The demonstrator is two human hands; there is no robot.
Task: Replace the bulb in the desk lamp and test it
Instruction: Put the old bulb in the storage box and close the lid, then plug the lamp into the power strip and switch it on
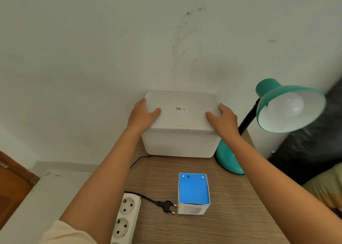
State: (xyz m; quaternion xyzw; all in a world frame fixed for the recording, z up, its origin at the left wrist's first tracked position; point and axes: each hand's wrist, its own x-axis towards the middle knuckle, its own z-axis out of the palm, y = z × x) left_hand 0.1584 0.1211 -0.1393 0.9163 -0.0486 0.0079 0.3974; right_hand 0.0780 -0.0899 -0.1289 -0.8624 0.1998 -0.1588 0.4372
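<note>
A teal desk lamp [273,95] stands at the table's right, its shade tipped toward me with a white bulb [288,104] screwed inside. Its teal base [227,160] sits behind my right forearm. A small blue-topped bulb box [193,190] stands upright near the table's middle. The lamp's black plug [166,205] lies unplugged beside the box. My left hand [142,116] and right hand [224,118] grip the two ends of the lid of a white foam box [180,141] against the wall.
A white power strip [125,217] lies at the table's [231,216] left front edge, its sockets free. A black cord [138,160] runs behind the foam box. A dark cushion [314,143] is to the right, and a wooden door [11,188] to the left.
</note>
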